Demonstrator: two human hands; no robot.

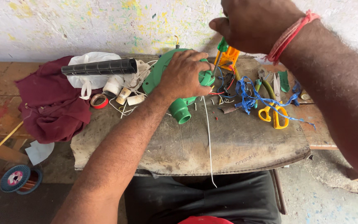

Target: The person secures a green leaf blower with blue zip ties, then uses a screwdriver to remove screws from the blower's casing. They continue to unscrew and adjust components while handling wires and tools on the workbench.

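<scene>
Paint-flecked white wall fills the top of the frame, and below it lies a worn grey board (237, 145) used as a work surface. At centre, a green blower housing (175, 83) rests on the board, pressed down by the left hand (183, 74), whose fingers are spread and clamped over its body. At upper centre, the right hand (253, 23) is clenched round a green-handled screwdriver (221, 47), its shaft pointed down towards the housing's right side, just beside an orange part (231, 58). The step in hand appears to be the working of a fastening or contact there; steady downward pressure and a firm hold on the housing seem called for next. The screwdriver tip and its exact seat are hidden behind the fingers. Yellow-handled scissors (272, 114), blue cord (249, 93) and a maroon cloth (50, 103) lie around. A thin white wire (209, 141) trails off the board's front edge.
</scene>
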